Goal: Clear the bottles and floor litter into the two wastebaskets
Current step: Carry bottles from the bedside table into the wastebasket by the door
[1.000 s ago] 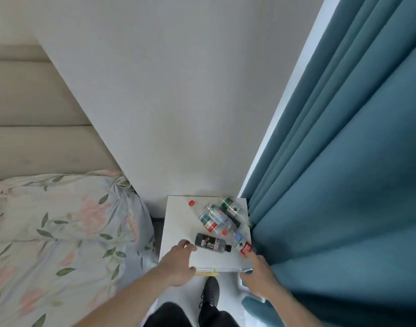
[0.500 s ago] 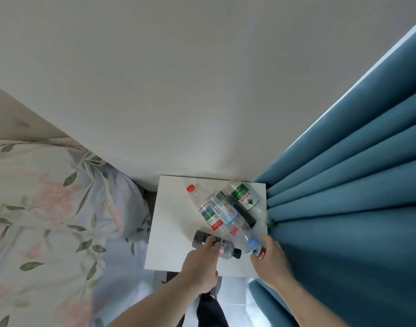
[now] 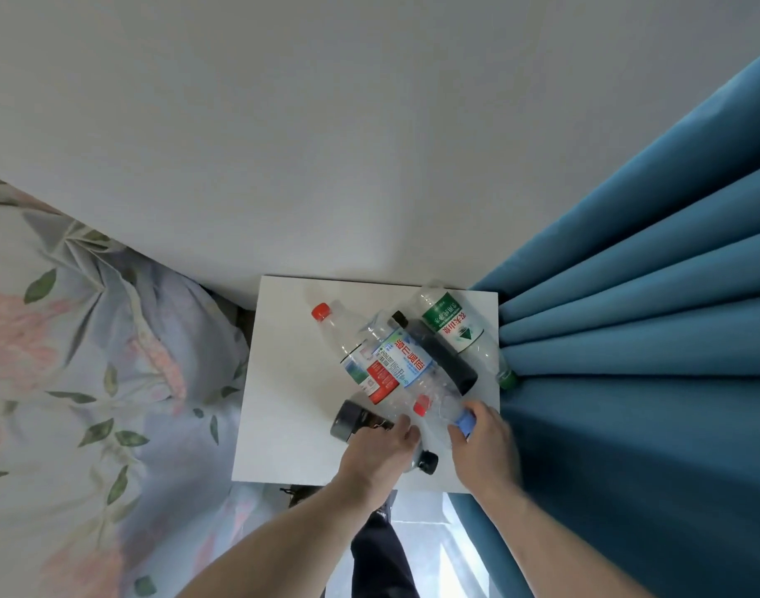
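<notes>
Several empty plastic bottles lie in a heap on a small white bedside table. My left hand grips a small dark bottle with a black cap, lying at the table's near edge. My right hand holds the neck of a clear bottle with a blue cap. Behind them lie a clear bottle with a blue-and-white label, a red-capped bottle with a red label, a long black bottle and a green-labelled bottle. No wastebasket is in view.
A bed with a floral quilt lies to the left of the table. A blue curtain hangs against the table's right edge. A white wall stands behind. My dark trouser leg and pale floor show below.
The camera has come closer to the table. My left hand moved from the table's front edge onto the dark bottle. My right hand moved up to the blue-capped bottle's neck.
</notes>
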A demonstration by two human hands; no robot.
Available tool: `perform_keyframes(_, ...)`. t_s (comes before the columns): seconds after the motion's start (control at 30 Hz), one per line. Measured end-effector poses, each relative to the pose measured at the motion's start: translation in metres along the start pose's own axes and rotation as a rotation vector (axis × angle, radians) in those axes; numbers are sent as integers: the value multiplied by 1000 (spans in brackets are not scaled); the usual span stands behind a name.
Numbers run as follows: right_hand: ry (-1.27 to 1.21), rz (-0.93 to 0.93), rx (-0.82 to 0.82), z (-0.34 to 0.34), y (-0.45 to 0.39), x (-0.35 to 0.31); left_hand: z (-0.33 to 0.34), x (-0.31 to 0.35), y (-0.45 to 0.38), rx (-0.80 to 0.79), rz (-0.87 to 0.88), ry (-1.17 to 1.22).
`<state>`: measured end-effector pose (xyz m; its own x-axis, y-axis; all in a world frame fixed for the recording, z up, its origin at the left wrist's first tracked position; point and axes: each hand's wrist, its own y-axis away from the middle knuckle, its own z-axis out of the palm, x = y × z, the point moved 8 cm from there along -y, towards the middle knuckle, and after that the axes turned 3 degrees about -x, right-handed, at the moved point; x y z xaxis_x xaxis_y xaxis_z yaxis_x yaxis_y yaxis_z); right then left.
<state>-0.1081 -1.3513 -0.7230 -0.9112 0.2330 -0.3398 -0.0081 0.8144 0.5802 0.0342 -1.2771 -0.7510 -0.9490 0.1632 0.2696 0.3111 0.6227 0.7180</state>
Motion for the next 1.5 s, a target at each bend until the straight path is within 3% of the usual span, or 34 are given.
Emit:
perform_keyframes(0.3, -294, -7, 132, -24, 19, -4, -37, -27, 59, 183, 10, 138)
perform_keyframes(0.57, -462, 182, 206, -48, 100, 29, -81, -43, 146, 325, -155, 370)
perform_keyframes(0.9, -660, 191, 185, -125, 220, -33, -173, -49, 286, 489, -196, 542)
perform_keyframes(1.03, -775, 238, 304, -142, 263, -56, -197, -65, 303, 481, -55, 464)
perform_keyframes(1.27, -891, 307, 513, -136, 352, -81, -231, -83, 307, 404, 152, 122)
perform_keyframes(1.5, -890, 360, 673, -133, 451, -67, -248, -13, 329, 375, 387, 28)
